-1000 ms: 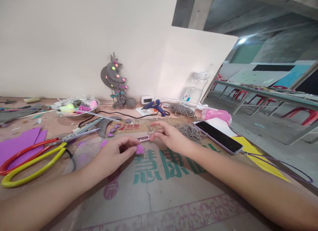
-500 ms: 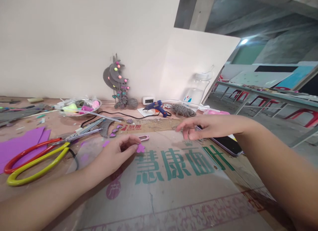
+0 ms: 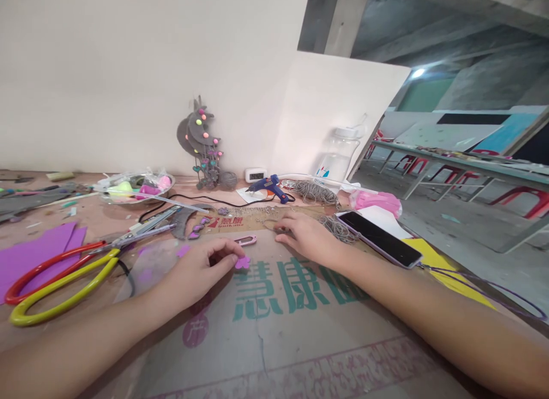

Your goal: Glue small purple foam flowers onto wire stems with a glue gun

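Over the middle of a cardboard sheet (image 3: 274, 342) with green lettering, on a cluttered bench (image 3: 184, 187), the person's two hands were at work. The left hand (image 3: 217, 263) was closed on a small purple flower (image 3: 242, 263), gripping its edge between thumb and fingers. The flower was just above the cardboard, near the start of the green lettering. A pink slotted tool (image 3: 246, 240) lay just beyond the fingertips (whether they touched it could not be told). The right hand (image 3: 302, 236) was a little way off, its fingers bent and its thumb tucked under them. A thin strand (image 3: 269, 223) curved beside its fingertips, but whether it was pinched there could not be made out.

Behind the right wrist lay a tangle of grey yarn (image 3: 337, 228), next to a phone (image 3: 381, 240) with a dark screen, which partly covered a yellow sheet (image 3: 450, 279). To the left, scissors (image 3: 109, 247) with one red and one yellow handle lay partly over some purple sheets (image 3: 36, 253), their blades pointing toward a curved grey piece (image 3: 182, 224). Farther back were a bowl (image 3: 128, 200) of bright oddments, a blue glue gun (image 3: 272, 187), a small white clock (image 3: 255, 174) and a clear bottle (image 3: 338, 156). A grey moon ornament (image 3: 199, 133) dotted with coloured balls stood against the pale board (image 3: 107, 73).
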Demonstrator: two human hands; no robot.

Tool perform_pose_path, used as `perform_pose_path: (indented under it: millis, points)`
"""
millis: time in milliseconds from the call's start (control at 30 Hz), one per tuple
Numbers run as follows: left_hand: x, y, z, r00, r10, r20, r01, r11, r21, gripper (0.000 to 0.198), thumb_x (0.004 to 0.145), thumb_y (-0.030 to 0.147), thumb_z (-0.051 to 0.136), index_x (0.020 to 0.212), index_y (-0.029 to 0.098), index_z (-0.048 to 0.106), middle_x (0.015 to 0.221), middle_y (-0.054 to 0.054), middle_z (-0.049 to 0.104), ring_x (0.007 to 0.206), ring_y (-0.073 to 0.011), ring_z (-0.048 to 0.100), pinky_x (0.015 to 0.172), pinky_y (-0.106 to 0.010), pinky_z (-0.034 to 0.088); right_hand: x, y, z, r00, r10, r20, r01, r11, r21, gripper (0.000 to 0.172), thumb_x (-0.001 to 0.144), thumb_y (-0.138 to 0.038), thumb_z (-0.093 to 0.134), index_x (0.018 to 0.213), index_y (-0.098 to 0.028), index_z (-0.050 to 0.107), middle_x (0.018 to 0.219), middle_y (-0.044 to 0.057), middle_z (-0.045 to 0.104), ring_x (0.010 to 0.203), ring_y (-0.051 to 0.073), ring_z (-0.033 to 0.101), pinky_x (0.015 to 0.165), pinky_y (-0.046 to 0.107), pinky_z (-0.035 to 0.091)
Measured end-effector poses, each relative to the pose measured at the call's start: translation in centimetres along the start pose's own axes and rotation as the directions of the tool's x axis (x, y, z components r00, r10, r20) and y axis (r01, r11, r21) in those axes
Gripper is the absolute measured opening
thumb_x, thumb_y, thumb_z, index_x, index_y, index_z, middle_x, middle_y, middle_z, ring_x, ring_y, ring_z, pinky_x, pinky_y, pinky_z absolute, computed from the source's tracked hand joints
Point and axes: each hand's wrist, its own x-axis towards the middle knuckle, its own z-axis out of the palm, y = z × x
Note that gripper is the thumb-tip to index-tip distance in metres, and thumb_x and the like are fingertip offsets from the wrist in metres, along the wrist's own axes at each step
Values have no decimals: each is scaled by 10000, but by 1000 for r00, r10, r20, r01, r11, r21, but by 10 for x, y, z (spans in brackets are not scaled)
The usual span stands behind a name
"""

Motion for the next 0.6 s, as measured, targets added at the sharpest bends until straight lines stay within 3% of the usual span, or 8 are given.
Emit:
perform_pose_path:
  millis: [133, 300, 400, 467, 600]
  points:
    - [0, 0, -1, 1000, -15, 11, 14, 998, 57, 227, 802, 315, 443, 864, 224, 641, 834, 5, 686, 747, -179, 597, 645, -265, 433, -4, -1, 13, 999, 10, -43, -7, 997, 81, 131, 837, -156, 478, 774, -155, 593, 809, 59, 599, 812, 174, 525, 756, 285, 389]
    - [-1, 2, 0, 1000, 14, 22, -15, 999, 32, 224, 787, 282, 447, 836, 223, 657, 832, 9, 688, 817, -193, 601, 723, -282, 439, -14, -30, 1, 994, -100, 50, 85, 967, 240, 130, 851, -123, 416, 824, -192, 523, 806, 24, 591, 755, 139, 518, 710, 248, 385]
    - [-2, 4, 0, 1000, 16, 25, -16, 1000, 26, 228, 787, 282, 447, 847, 217, 658, 843, 1, 686, 824, -194, 598, 739, -288, 441, -20, -45, -2, 986, -123, 110, 77, 933, 352, 143, 859, -120, 376, 834, -211, 484, 762, -2, 583, 700, 120, 519, 677, 230, 387]
    - [-2, 4, 0, 999, 29, 24, -30, 999, 20, 229, 799, 287, 447, 844, 222, 661, 846, 1, 685, 815, -184, 597, 729, -278, 443, -22, -46, -1, 991, -68, 117, 16, 916, 401, 138, 868, -140, 358, 847, -216, 471, 700, -20, 560, 641, 112, 508, 638, 224, 387]
    - [-4, 1, 3, 990, 141, 12, -142, 981, 133, 210, 814, 294, 466, 840, 241, 668, 835, 2, 664, 793, -164, 591, 709, -259, 446, -15, -27, 8, 985, 170, 34, -163, 847, 506, 106, 881, -226, 345, 905, -218, 448, 630, -44, 479, 538, 99, 477, 536, 211, 377]
